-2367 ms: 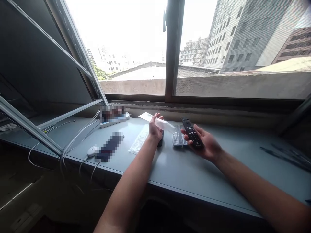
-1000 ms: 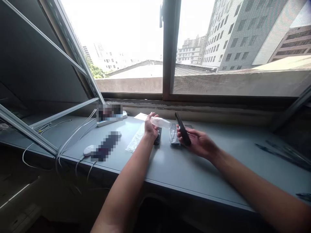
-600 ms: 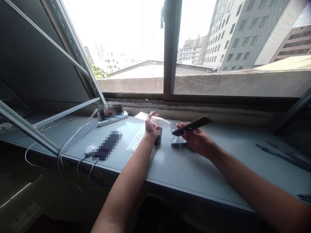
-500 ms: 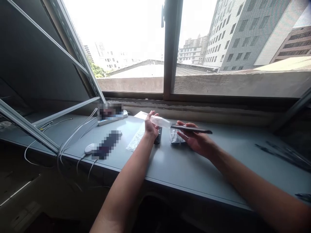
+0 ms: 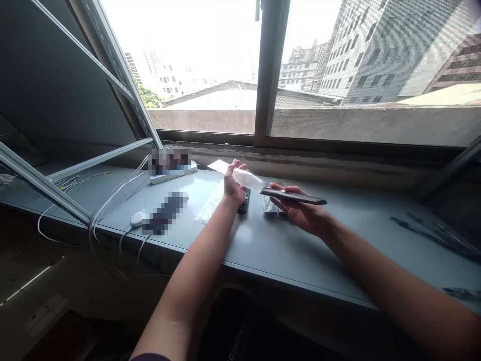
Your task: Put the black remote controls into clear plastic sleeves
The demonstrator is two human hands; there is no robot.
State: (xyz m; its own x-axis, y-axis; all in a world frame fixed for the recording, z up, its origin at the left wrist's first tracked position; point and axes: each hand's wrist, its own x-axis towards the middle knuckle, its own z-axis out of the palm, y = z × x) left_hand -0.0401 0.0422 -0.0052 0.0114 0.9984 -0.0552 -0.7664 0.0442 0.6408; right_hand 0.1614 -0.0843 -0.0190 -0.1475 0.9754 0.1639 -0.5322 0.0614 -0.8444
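My left hand (image 5: pixel 233 184) is closed around a translucent plastic sleeve (image 5: pixel 248 179), whose loose end sticks out to the left. My right hand (image 5: pixel 305 214) grips a slim black remote control (image 5: pixel 296 196), seen almost edge-on. Its left end meets the mouth of the sleeve; whether it is inside cannot be made out. Beneath my left hand, partly hidden, lies another black remote control (image 5: pixel 245 201) with buttons. Plastic-wrapped items (image 5: pixel 269 205) sit on the desk behind my right hand. A flat clear plastic bag (image 5: pixel 209 206) lies left of my left wrist.
The grey desk (image 5: pixel 259 255) runs under a window. To the left are a white power strip (image 5: pixel 180 173), a white round charger (image 5: pixel 137 218), cables (image 5: pixel 112 200) and a metal frame (image 5: pixel 71 196). Dark cables (image 5: pixel 432 233) lie at the right.
The view has tilted slightly downward, so the desk shows higher up. Both hands keep their grips, and the remote control and sleeve remain end to end with little shift.
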